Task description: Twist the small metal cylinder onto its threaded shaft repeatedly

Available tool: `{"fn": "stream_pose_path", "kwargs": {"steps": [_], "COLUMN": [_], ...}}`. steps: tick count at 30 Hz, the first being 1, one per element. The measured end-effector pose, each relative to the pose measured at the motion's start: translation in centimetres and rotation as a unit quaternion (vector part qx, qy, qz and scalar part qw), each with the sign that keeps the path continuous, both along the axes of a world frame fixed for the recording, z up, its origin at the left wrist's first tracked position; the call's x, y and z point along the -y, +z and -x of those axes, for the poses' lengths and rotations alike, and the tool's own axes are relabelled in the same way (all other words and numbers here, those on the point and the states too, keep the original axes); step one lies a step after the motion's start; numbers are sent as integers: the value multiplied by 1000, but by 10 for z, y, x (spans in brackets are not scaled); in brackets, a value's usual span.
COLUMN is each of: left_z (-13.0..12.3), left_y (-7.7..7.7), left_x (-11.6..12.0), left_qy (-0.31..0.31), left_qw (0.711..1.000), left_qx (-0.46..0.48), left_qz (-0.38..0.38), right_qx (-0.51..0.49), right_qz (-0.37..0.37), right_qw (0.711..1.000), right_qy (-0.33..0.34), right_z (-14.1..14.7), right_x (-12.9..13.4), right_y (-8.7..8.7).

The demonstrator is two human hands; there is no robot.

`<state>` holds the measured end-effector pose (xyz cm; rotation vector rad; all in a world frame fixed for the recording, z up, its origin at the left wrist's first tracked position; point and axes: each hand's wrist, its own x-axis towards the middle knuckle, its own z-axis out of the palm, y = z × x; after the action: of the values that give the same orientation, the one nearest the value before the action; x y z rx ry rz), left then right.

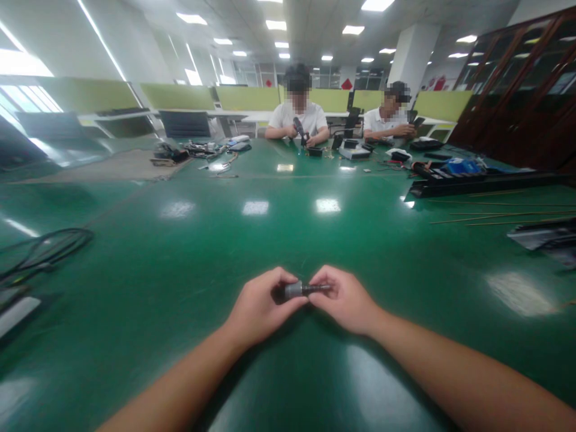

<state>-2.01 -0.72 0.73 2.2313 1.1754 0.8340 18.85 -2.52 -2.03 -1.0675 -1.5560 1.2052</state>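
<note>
Left hand [258, 309] was clamped, thumb and fingertips, on the thick grey barrel [294, 290] of a small cylindrical piece [308, 289], which lay at that hand's right, between the two hands. From the barrel a thinner dark shaft [319, 288] ran rightward, so the long axis went crosswise from one hand to the other, nearly level, with the narrow end pointing toward the palm of the right hand [347, 301]. That hand's thumb and fingers were pinched about the shaft. Neither hand was nearer, since both touched the piece; whether barrel and shaft were one part could not be told.
</note>
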Motion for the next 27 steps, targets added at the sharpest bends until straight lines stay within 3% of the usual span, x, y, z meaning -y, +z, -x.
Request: {"fn": "stream_pose_path", "kwargs": {"steps": [27], "left_z": [4], "left_y": [3], "left_x": [-1], "left_qy": [9], "left_qw": [999], "left_qx": [16], "left_qz": [-40], "right_qx": [-6], "right_qz": [54], "right_qw": [998], "right_qy": [-16], "right_z": [2], "right_x": [2], "right_y": [8]}}
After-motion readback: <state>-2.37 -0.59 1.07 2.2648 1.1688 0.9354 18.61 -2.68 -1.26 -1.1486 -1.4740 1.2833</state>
